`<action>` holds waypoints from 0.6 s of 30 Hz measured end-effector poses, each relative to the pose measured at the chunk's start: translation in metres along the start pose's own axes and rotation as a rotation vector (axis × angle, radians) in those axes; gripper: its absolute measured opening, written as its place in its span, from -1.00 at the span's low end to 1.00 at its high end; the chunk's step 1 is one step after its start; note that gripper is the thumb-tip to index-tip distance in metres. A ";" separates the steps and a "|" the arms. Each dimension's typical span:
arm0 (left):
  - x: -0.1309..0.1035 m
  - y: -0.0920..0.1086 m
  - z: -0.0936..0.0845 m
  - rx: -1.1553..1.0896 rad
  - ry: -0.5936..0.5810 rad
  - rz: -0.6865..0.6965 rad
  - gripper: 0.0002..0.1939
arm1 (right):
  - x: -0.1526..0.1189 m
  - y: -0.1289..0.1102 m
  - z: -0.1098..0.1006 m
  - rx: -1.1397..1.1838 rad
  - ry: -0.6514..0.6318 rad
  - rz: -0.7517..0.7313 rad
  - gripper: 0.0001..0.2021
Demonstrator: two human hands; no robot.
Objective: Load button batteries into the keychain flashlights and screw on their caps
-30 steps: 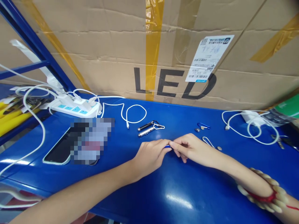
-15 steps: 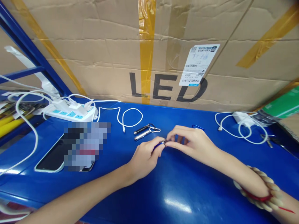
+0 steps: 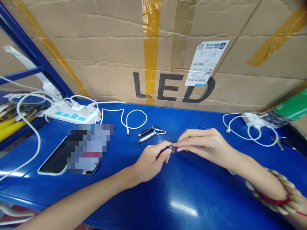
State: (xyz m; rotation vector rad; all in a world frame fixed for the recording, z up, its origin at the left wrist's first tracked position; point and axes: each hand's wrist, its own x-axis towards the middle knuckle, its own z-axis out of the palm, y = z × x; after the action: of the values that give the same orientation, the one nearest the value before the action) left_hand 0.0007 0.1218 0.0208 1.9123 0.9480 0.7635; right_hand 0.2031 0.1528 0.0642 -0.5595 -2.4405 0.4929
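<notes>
My left hand (image 3: 152, 161) is closed around a small blue object (image 3: 170, 147) with a metal end, most of it hidden by the fingers. The fingertips of my right hand (image 3: 206, 143) are pinched together at that metal end; what they grip is too small to make out. Beyond my left hand, a black penlight (image 3: 145, 131) and a silver penlight (image 3: 147, 137) with clips lie side by side on the blue table (image 3: 144, 207). Part of a blue clip (image 3: 202, 127) shows behind my right hand.
Two phones, one dark-screened (image 3: 56, 156) and one blurred (image 3: 92, 150), lie at the left. Behind them is a white power strip (image 3: 72, 115) with cables. A white charger (image 3: 253, 119) sits at the right. A large cardboard box (image 3: 107, 64) stands at the back.
My right hand has shifted right and its fingers have straightened and come closer together. My left hand has moved slightly right with the blue object.
</notes>
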 end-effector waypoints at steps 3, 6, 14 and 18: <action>0.001 -0.001 0.001 0.007 -0.001 -0.005 -0.76 | 0.001 -0.001 0.001 -0.049 -0.003 0.024 -0.86; 0.003 -0.003 0.001 0.016 -0.001 -0.030 -0.77 | 0.002 0.001 0.002 -0.074 -0.040 0.067 -0.84; 0.005 -0.004 0.003 0.044 0.007 -0.084 -0.75 | 0.000 0.012 0.001 -0.004 -0.137 0.116 -0.81; 0.003 -0.003 0.003 0.044 0.016 -0.057 -0.76 | 0.001 0.007 0.000 0.019 -0.131 0.143 -0.79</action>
State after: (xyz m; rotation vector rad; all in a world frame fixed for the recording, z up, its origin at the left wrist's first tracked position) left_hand 0.0034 0.1237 0.0175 1.9115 1.0327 0.7313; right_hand 0.2040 0.1596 0.0613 -0.7179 -2.5280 0.6291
